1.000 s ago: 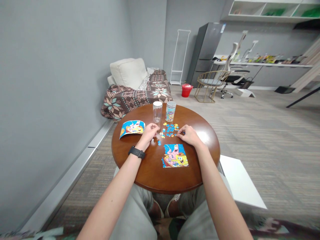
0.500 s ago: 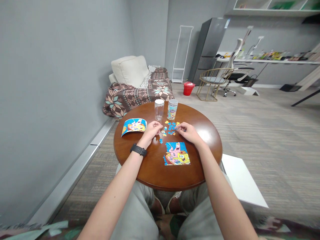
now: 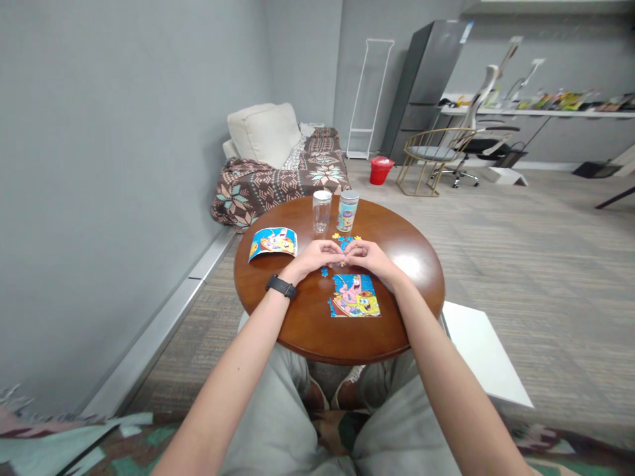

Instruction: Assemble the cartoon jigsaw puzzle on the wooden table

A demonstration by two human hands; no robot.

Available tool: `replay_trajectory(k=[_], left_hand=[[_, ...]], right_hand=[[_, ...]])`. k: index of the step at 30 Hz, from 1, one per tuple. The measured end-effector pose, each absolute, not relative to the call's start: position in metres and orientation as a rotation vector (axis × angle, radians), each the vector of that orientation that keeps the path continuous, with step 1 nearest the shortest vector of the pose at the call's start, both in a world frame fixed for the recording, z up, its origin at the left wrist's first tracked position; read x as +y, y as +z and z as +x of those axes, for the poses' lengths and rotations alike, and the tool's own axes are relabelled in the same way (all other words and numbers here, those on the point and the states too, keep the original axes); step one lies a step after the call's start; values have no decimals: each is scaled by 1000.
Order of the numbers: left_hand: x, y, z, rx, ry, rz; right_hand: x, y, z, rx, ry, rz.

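My left hand and my right hand meet fingertip to fingertip over the table, both closed in a pinch. The fingers mostly cover the small puzzle piece between them. Several loose puzzle pieces, blue and yellow, lie just behind and beneath the hands. A single blue piece rests below my left hand. Nearer to me lies a partly joined jigsaw puzzle with a pink and a yellow cartoon figure; its left and upper edges are uneven. To the left stands a curved picture sheet with the same cartoon.
A clear jar with a white lid and a printed cartoon can stand at the back of the round wooden table. Beyond are a draped sofa, a red bin and a gold-framed chair.
My hands have moved together from opposite sides of the loose pieces, and their fingertips now meet. The view has shifted slightly, while the joined puzzle stays in place on the table.
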State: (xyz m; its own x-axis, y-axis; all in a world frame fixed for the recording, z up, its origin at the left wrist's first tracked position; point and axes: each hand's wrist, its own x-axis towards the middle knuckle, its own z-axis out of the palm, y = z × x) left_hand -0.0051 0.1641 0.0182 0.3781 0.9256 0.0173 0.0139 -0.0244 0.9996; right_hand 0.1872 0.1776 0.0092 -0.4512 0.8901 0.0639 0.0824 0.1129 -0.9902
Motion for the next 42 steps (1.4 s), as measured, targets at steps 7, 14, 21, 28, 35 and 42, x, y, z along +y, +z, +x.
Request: replay_trajectory(k=[7, 14, 21, 28, 35, 42], left_hand=[[163, 21, -6, 883, 949, 1441], [134, 39, -21, 1077, 840, 1633], [103, 30, -28, 1203, 717, 1669], [106, 24, -25, 1195, 597, 1703], [108, 22, -22, 1186, 609, 1724], [112, 21, -23, 1227, 560, 1767]], right_hand=[[179, 8, 190, -1619, 1451, -815], [189, 9, 194, -1418, 1151, -916], [197, 1, 197, -1350, 1078, -970], [197, 0, 198, -1341, 1126, -977], [194, 3, 199, -1322, 1159, -973], [193, 4, 198, -1317, 1185, -969]])
